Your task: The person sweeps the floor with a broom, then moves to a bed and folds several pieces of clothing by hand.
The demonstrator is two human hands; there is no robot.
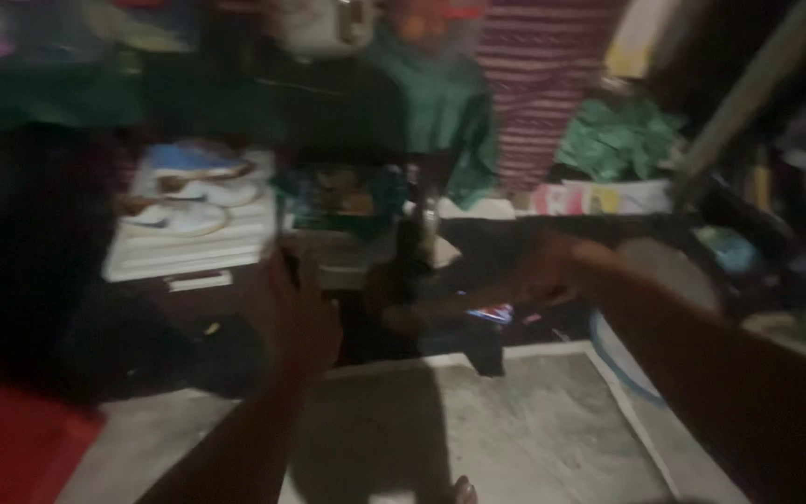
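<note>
**Two arms reaching out over a dim, cluttered corner**

The right forearm is crossing the lower right of the view, its right hand (pixel 552 271) reaching toward a small red-and-blue packet (pixel 491 314) lying just below it; blur is hiding whether the fingers are spread or pinching. The left hand (pixel 298 322) is hovering nearer the middle, grip unclear. Pale shoes (pixel 188 191) are sitting on white boxes (pixel 188 250) behind.

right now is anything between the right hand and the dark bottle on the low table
Nothing visible stands between them. The right hand reaches out beside the dark bottle on the low table, with only a dim open gap between. The picture is blurred, so small things cannot be ruled out. The left hand hangs lower, nearer the floor.
</note>
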